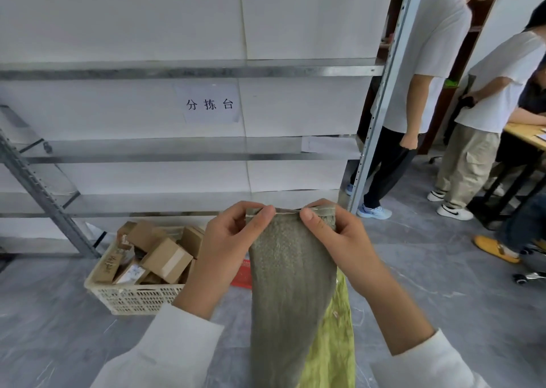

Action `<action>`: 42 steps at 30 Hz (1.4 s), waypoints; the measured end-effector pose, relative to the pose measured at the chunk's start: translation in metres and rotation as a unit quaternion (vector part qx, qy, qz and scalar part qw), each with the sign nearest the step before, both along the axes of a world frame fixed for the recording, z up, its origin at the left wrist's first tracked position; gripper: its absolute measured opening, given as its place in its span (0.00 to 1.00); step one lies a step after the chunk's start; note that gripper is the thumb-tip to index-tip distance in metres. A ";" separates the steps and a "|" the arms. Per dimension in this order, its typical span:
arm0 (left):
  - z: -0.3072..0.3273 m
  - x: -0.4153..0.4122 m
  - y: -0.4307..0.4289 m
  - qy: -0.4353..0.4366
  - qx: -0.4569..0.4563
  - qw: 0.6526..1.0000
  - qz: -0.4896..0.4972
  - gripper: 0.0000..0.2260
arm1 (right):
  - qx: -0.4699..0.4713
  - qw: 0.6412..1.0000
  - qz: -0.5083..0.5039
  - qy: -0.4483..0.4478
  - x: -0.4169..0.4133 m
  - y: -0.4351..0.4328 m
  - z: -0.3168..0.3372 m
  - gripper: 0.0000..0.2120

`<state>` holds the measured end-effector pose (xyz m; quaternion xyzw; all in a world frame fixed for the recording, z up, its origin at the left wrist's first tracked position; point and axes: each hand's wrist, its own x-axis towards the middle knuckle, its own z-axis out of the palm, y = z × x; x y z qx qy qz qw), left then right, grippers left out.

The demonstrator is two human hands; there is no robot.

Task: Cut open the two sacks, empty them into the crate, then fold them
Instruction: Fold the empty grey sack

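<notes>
a cream perforated crate [139, 299] is sitting on the grey floor [428, 269] at lower left, just in front of the metal shelving [189, 70]. it is holding a loose heap of brown cardboard boxes [167, 259] — some lying flat, some tilted, piled above its rim. something red [243, 274] is showing just beside the crate's right end; what it is cannot be told.

both hands are pinching the top hem of a grey-green woven sack [291, 293], held up mid-view to the right of the crate. the left hand [233, 240] is clamping the hem's left part between thumb and curled fingers, and the right hand [331, 234] is doing the same on the right part, with a short stretch of hem showing between the two thumbs. the sack is hanging limp and narrow, running out of the bottom of the view. a crinkled yellow-green sheet [336, 346] is hanging just behind it on the right — whether it is the second sack cannot be told.

open floor is stretching away to the right of the sack. further right, a bystander in dark trousers [428, 62] and another in beige trousers [499, 92] are standing beyond the shelving's upright post, near a wooden counter [526, 135].
</notes>
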<state>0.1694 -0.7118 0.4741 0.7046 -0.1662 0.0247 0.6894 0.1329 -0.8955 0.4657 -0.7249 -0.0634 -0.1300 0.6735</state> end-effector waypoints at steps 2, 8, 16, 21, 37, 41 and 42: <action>-0.006 -0.004 0.006 0.030 -0.011 0.999 0.014 0.10 | -0.012 1.000 0.009 0.010 -0.004 0.001 -0.005 0.14; -0.024 -0.012 0.010 0.068 0.002 0.998 -0.008 0.06 | -0.044 0.998 -0.026 0.047 -0.013 0.001 -0.019 0.16; -0.027 -0.008 0.015 0.067 -0.009 0.998 -0.012 0.03 | 0.037 0.995 -0.008 0.089 -0.008 -0.002 -0.016 0.08; -0.024 -0.006 0.020 0.064 -0.009 0.998 -0.013 0.04 | -0.042 0.998 -0.017 0.045 -0.015 -0.009 -0.011 0.09; -0.016 -0.008 0.016 0.029 0.023 0.999 -0.024 0.05 | 0.097 0.986 0.097 0.090 -0.028 -0.033 0.006 0.08; -0.013 -0.008 0.014 0.051 0.029 0.997 -0.047 0.06 | 0.103 0.975 0.156 0.121 -0.029 -0.037 0.007 0.05; -0.012 -0.008 0.013 0.049 0.034 0.997 -0.057 0.06 | 0.096 0.975 0.161 0.121 -0.029 -0.037 0.007 0.05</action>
